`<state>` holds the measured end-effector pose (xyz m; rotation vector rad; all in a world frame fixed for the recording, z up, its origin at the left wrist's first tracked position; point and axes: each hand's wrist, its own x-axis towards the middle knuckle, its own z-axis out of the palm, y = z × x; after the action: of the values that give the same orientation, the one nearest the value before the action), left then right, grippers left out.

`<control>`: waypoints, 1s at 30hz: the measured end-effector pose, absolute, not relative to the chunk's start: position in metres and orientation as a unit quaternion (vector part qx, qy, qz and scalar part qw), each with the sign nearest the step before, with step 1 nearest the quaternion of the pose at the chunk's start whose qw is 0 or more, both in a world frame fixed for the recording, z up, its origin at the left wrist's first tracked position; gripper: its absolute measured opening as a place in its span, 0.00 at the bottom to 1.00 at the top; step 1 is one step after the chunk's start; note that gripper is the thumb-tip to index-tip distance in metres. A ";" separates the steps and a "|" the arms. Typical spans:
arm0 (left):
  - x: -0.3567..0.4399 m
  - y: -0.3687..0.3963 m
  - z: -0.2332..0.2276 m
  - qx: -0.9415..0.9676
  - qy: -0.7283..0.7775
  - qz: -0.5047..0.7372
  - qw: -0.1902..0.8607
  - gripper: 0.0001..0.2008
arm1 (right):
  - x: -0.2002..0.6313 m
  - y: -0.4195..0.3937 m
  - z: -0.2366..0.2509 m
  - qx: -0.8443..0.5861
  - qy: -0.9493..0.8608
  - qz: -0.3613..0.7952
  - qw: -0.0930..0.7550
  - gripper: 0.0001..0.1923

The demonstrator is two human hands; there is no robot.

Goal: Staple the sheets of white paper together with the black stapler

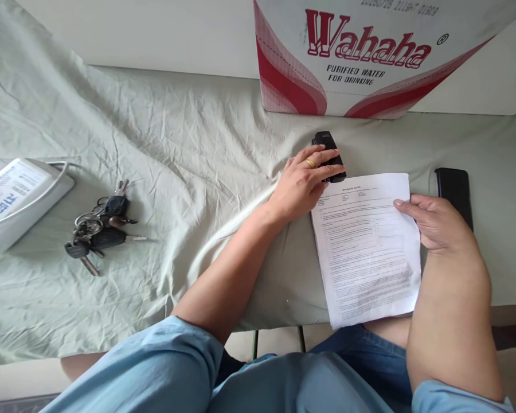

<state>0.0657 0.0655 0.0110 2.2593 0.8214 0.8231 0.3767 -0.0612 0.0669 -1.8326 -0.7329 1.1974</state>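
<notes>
My left hand lies over a black stapler at the top left corner of the printed paper. Its fingers curl across the stapler's body, a gold ring on one of them; the thumb is mostly hidden. With the thumb on top, my right hand pinches the paper's right edge near the upper corner. Small print fills the page, headed "Overleaf Notes". The lower end of the sheet hangs over the table's front edge above my lap. Whether there is more than one sheet, I cannot tell.
A Wahaha water carton stands at the back. Just right of my right hand lies a black phone. A bunch of keys rests on the wrinkled green cloth. At far left is a white box-like object with a cable.
</notes>
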 end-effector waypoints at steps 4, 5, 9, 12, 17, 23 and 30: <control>0.066 0.061 0.017 0.861 0.319 0.271 0.290 0.37 | 0.372 -0.059 0.070 -0.748 -0.269 0.461 0.395 0.25; 0.066 0.061 0.018 0.863 0.320 0.264 0.288 0.38 | 0.372 -0.059 0.069 -0.749 -0.272 0.457 0.395 0.24; 0.069 0.060 0.017 0.866 0.327 0.258 0.276 0.34 | 0.371 -0.057 0.066 -0.768 -0.269 0.454 0.364 0.27; 0.071 0.060 0.014 0.864 0.337 0.264 0.265 0.36 | 0.370 -0.056 0.067 -0.773 -0.266 0.467 0.337 0.30; 0.073 0.058 0.015 0.867 0.351 0.247 0.253 0.38 | 0.369 -0.055 0.073 -0.784 -0.256 0.450 0.342 0.26; 0.072 0.059 0.016 0.865 0.343 0.265 0.253 0.36 | 0.371 -0.053 0.077 -0.797 -0.241 0.413 0.368 0.26; 0.069 0.060 0.018 0.859 0.348 0.252 0.277 0.37 | 0.376 -0.054 0.076 -0.797 -0.248 0.396 0.382 0.31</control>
<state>0.0693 0.0600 0.0182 2.3081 0.9352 0.6780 0.3760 -0.0536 0.0755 -2.0334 -0.6320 1.0103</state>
